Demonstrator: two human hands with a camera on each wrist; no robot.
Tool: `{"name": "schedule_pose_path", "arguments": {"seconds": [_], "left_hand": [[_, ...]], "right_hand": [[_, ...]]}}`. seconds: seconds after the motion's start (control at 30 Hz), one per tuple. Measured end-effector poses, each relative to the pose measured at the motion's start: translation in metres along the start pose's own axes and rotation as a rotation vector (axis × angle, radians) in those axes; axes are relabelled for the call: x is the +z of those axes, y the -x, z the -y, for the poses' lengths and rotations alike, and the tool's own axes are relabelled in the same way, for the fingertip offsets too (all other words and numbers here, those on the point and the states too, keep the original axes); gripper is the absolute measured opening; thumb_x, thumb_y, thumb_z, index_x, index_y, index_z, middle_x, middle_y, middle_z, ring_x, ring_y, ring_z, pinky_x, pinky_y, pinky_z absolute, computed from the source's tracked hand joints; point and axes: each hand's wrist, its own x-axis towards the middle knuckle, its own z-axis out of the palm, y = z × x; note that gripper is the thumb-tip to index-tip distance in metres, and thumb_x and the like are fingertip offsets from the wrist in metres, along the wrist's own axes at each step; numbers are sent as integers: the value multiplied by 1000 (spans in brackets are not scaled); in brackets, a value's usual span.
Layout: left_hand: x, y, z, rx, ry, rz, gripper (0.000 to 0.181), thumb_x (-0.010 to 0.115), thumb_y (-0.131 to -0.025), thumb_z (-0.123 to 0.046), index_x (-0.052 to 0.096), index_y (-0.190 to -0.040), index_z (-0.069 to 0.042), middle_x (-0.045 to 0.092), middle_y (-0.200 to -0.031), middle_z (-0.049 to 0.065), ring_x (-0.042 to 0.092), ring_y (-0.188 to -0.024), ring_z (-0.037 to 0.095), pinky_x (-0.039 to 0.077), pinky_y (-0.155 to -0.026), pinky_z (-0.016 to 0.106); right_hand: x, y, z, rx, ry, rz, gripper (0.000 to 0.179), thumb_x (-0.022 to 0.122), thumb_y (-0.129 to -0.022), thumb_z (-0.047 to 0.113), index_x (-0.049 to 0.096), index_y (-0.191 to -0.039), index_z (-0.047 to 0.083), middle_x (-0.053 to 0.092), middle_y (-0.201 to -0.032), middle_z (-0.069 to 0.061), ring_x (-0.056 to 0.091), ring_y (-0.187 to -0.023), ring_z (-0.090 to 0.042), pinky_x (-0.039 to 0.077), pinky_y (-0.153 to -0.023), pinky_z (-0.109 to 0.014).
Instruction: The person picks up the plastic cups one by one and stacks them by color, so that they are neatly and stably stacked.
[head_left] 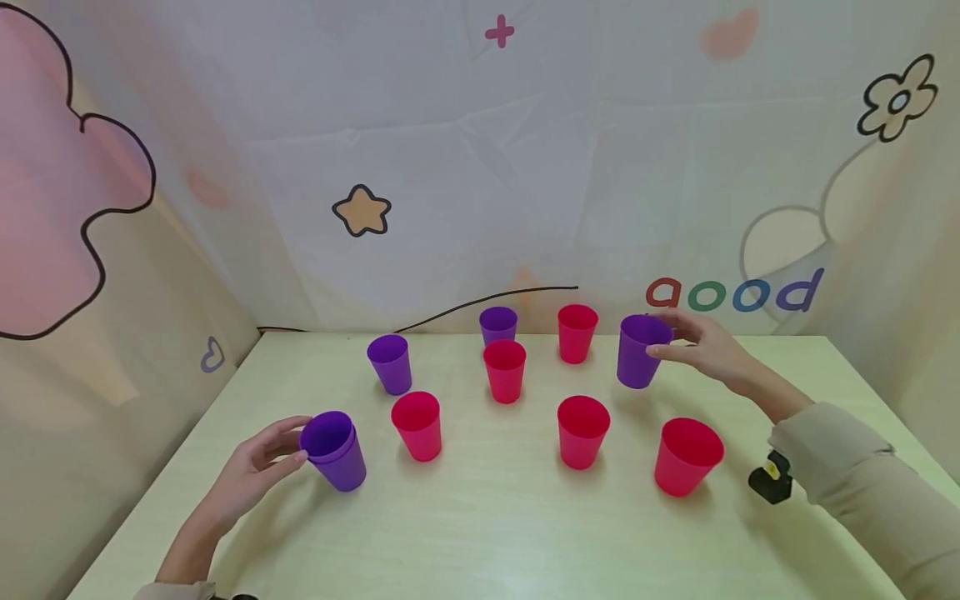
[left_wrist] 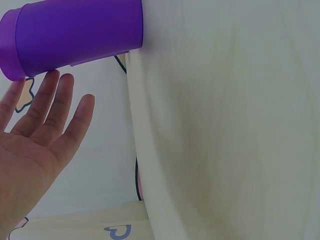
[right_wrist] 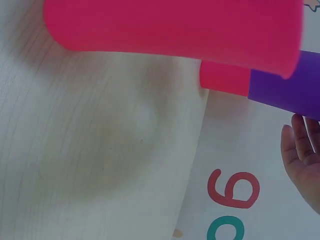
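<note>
My left hand (head_left: 258, 462) holds a nested pair of purple cups (head_left: 345, 462) by the upper cup's rim, thumb in front and a finger behind. In the left wrist view the other fingers (left_wrist: 60, 102) extend below the cups, and the thumb is hidden. My right hand (head_left: 701, 342) pinches a purple cup (head_left: 637, 367) near its rim. That cup is raised off the table, its shadow beneath. In the right wrist view its base (right_wrist: 280, 85) shows beyond a large red cup (right_wrist: 170, 25). Nearest to the left hand's stack stands a red cup (head_left: 420, 433).
Two more purple cups (head_left: 392, 371) (head_left: 498, 323) stand toward the back. Red cups stand at centre (head_left: 506, 379), back (head_left: 576, 342), front middle (head_left: 581, 442) and front right (head_left: 682, 467). A patterned curtain (head_left: 450, 167) hangs behind the pale table (head_left: 480, 533).
</note>
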Motion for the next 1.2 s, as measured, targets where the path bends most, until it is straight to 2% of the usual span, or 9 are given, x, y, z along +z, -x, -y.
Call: {"name": "schedule_pose_path", "arguments": {"seconds": [0.17, 0.3, 0.63, 0.97, 1.2], "left_hand": [[0, -1, -2, -17, -3, 4, 40, 55, -89, -2, 44, -126, 7, 61, -108, 6, 56, -98, 2, 48, -77, 19], [0, -1, -3, -19, -8, 4, 40, 55, -89, -3, 44, -126, 7, 60, -108, 9, 56, -97, 2, 48, -77, 19], [1, 0, -3, -11, -5, -2, 39, 55, -89, -2, 44, -126, 7, 61, -106, 5, 56, -96, 2, 48, -77, 19], [3, 1, 2, -6, -4, -10, 39, 55, -89, -2, 44, -126, 6, 62, -105, -1, 56, -96, 2, 48, -76, 19], [2, -1, 1, -10, -1, 0, 40, 55, -90, -2, 44, -127, 6, 61, -106, 5, 56, -97, 3, 49, -76, 20]], "right_hand": [[-4, 6, 8, -8, -12, -11, 56, 61, -87, 24, 38, -133, 2, 52, -115, -19, 49, -104, -29, 44, -84, -45], [-6, 10, 15, -17, -27, -23, 53, 60, -88, 23, 38, -131, 2, 52, -114, -16, 51, -101, -19, 44, -85, -44], [-12, 18, 34, -107, -67, -22, 48, 60, -88, 15, 41, -128, -1, 56, -110, -8, 56, -95, -4, 49, -77, -24], [-8, 28, 53, -183, -125, -12, 44, 60, -86, 7, 42, -125, -3, 57, -104, 1, 59, -93, -7, 51, -75, -24], [4, 32, 64, -223, -159, 22, 46, 61, -84, 5, 42, -125, -2, 58, -107, 0, 60, -95, -10, 51, -76, -28]]}}
